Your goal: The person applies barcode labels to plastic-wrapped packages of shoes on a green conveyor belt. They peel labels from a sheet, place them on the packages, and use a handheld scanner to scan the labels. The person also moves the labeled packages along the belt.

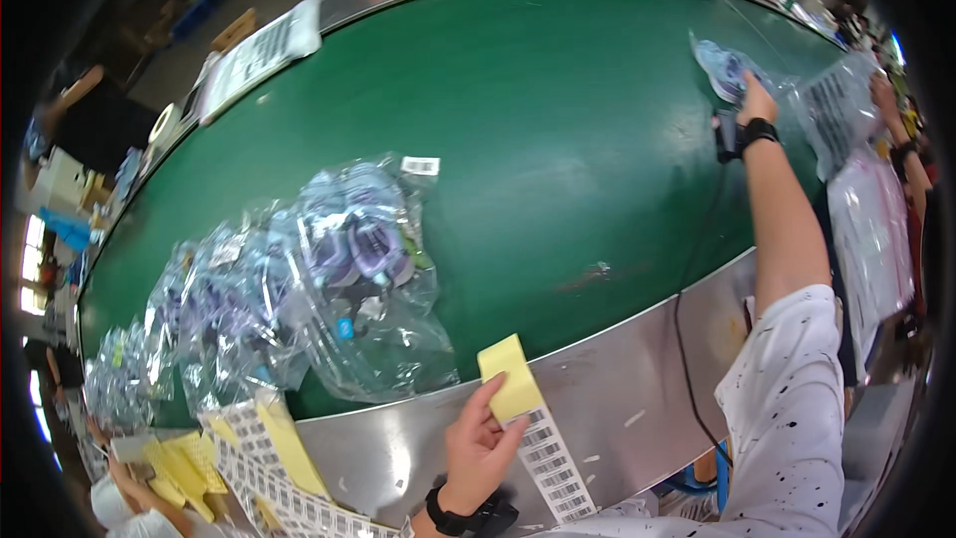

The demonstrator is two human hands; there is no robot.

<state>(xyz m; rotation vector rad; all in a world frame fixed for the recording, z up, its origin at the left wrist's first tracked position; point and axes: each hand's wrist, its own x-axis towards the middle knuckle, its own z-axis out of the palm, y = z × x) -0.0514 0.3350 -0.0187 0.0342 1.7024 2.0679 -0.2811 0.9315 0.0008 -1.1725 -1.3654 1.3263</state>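
Note:
My left hand [480, 450], low in the middle, pinches a strip of white barcode labels [554, 458] with a yellow backing [510, 364] folded over at its upper end. Stretched out to the far right, my right hand [759, 102] grips the edge of a clear bag with a light blue shoe [722, 68] in it, over the green belt. Its fingertips are partly hidden by the bag. On the left of the belt lie several clear bags of blue and lilac shoes [363, 224], the nearest one bearing a small white label [420, 165].
A steel ledge [398, 448] borders the green belt [558, 120]. More label sheets [269, 458] lie at lower left, beside another person's arm [134, 483]. At far right, another person's hand [882, 95] is at a clear bag [836, 110]. A black cable [679, 339] crosses the ledge.

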